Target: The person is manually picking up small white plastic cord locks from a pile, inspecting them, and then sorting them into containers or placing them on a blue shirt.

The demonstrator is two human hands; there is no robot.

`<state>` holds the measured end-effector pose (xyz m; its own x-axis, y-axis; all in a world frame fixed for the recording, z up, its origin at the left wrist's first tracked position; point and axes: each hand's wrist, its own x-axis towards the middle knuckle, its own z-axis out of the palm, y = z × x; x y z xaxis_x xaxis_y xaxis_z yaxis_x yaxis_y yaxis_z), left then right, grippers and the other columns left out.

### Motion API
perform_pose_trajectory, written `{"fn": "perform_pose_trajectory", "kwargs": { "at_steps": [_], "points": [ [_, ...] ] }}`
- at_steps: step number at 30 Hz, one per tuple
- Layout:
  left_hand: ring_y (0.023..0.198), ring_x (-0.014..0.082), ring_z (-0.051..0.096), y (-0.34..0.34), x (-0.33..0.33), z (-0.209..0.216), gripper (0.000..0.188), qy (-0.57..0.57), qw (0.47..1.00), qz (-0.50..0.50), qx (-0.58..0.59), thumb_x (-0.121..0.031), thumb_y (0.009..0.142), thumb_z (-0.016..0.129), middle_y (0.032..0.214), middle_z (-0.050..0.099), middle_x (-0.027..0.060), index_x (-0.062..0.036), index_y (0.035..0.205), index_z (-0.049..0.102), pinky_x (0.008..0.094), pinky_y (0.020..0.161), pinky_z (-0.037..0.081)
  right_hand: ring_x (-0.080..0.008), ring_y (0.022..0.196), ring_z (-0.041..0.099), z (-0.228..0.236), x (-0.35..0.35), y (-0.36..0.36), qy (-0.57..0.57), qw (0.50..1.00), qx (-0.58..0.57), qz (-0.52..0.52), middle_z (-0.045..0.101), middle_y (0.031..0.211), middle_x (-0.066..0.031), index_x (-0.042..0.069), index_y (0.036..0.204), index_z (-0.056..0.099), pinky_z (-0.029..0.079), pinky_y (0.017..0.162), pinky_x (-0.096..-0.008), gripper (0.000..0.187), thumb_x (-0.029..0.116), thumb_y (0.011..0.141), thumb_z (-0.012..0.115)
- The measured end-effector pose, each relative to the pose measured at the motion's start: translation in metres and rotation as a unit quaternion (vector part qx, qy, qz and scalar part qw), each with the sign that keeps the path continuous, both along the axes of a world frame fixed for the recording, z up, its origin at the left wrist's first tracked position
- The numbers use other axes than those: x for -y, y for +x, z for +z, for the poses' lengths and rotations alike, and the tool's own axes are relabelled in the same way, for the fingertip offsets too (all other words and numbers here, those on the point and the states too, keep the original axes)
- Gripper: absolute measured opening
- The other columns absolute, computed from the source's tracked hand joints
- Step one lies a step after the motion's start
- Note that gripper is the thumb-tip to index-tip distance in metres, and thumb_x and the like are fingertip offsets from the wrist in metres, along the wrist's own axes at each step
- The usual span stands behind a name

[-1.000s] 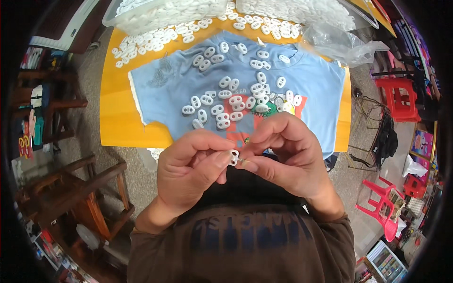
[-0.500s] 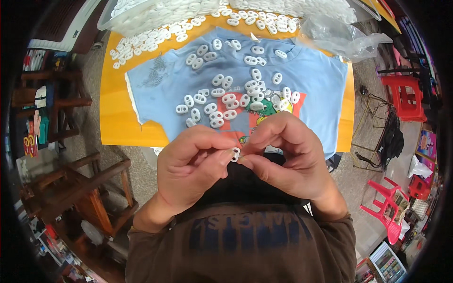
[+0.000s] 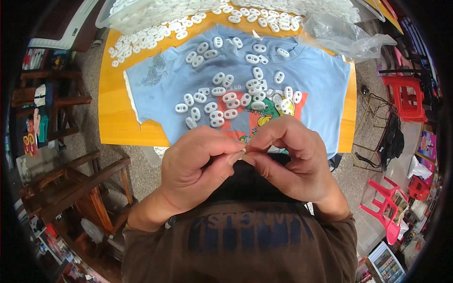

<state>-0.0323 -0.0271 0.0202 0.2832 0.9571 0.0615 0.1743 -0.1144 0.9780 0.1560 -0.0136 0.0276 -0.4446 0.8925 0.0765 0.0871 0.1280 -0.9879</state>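
Observation:
Low in front of my chest, my left hand (image 3: 200, 160) pinches a small white plastic two-hole piece (image 3: 242, 152) between thumb and forefinger. Only a sliver of that piece shows, as my fingertips cover it. My right hand (image 3: 295, 162) is closed in a pinch right against it, thumb and forefinger tips together; whatever is between them is too small or hidden to make out. Beyond my hands, several loose white oval two-hole pieces (image 3: 230, 97) lie scattered over a light blue T-shirt (image 3: 321, 94) with a printed front. Small thin dark bits (image 3: 155, 70) lie gathered on its left sleeve.
The shirt is spread on a yellow table (image 3: 127, 113). More white pieces (image 3: 137, 41) are heaped along its far side, by a clear plastic bin (image 3: 163, 19) full of them. A crumpled clear bag (image 3: 344, 40) sits far right. Wooden stools (image 3: 89, 188) and red plastic stools (image 3: 389, 203) stand around.
My left hand has moved slightly right and turned, bringing its fingertips closer to my right fingertips. The white piece, with its holes showing before, is now mostly covered.

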Motion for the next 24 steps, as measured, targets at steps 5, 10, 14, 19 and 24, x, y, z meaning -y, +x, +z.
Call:
{"fn": "perform_pose_trajectory", "kwargs": {
  "at_steps": [5, 10, 14, 19, 24],
  "points": [
    [0.055, 0.0114, 0.056, 0.004, 0.001, -0.003, 0.018, 0.003, 1.0, 0.028, 0.012, 0.007, 0.075, 0.062, 0.078, 0.06, 0.0066, -0.004, 0.089, 0.062, 0.0227, 0.052, 0.044, -0.0105, 0.079, 0.058, 0.001, -0.003, -0.002, -0.009, 1.0, 0.016, 0.0, 0.054, 0.086, -0.0056, -0.002, 0.091, 0.053, 0.047, 0.07, -0.0224, 0.02, -0.011, 0.076, 0.061],
    [0.053, 0.009, 0.054, 0.003, -0.001, -0.013, 0.017, 0.053, 0.998, 0.009, -0.01, 0.006, 0.077, 0.06, 0.081, 0.06, 0.0069, -0.003, 0.091, 0.062, 0.0193, 0.048, 0.042, -0.0106, 0.079, 0.058, -0.004, -0.005, -0.002, -0.032, 0.999, 0.003, -0.001, 0.054, 0.086, -0.0052, -0.002, 0.094, 0.051, 0.046, 0.072, -0.0222, 0.023, -0.011, 0.076, 0.061],
    [0.059, 0.0086, 0.055, 0.003, 0.0, -0.016, 0.013, -0.075, 0.991, 0.042, 0.104, 0.003, 0.081, 0.058, 0.085, 0.058, 0.0072, -0.0004, 0.094, 0.06, 0.0185, 0.052, 0.044, -0.0115, 0.081, 0.058, -0.006, -0.005, -0.006, -0.089, 0.994, -0.055, -0.038, 0.055, 0.088, -0.0051, -0.001, 0.099, 0.05, 0.047, 0.074, -0.0231, 0.027, -0.01, 0.076, 0.062],
    [0.061, 0.0083, 0.055, 0.007, -0.003, -0.019, 0.012, -0.121, 0.968, 0.083, 0.203, 0.002, 0.084, 0.056, 0.085, 0.056, 0.0059, 0.0014, 0.096, 0.057, 0.0182, 0.055, 0.044, -0.0124, 0.079, 0.059, -0.01, -0.001, -0.008, -0.089, 0.991, -0.081, -0.066, 0.057, 0.09, -0.0068, -0.001, 0.1, 0.052, 0.048, 0.07, -0.024, 0.026, -0.005, 0.077, 0.063],
    [0.062, 0.0085, 0.055, 0.009, -0.006, -0.022, 0.013, -0.123, 0.965, 0.086, 0.217, 0.003, 0.084, 0.056, 0.084, 0.055, 0.0059, 0.0008, 0.096, 0.056, 0.0181, 0.055, 0.044, -0.0128, 0.073, 0.059, -0.013, -0.005, -0.004, -0.066, 0.995, -0.057, -0.046, 0.059, 0.089, -0.0084, -0.002, 0.099, 0.055, 0.048, 0.064, -0.0232, 0.02, 0.0, 0.08, 0.061]
  ]
}}
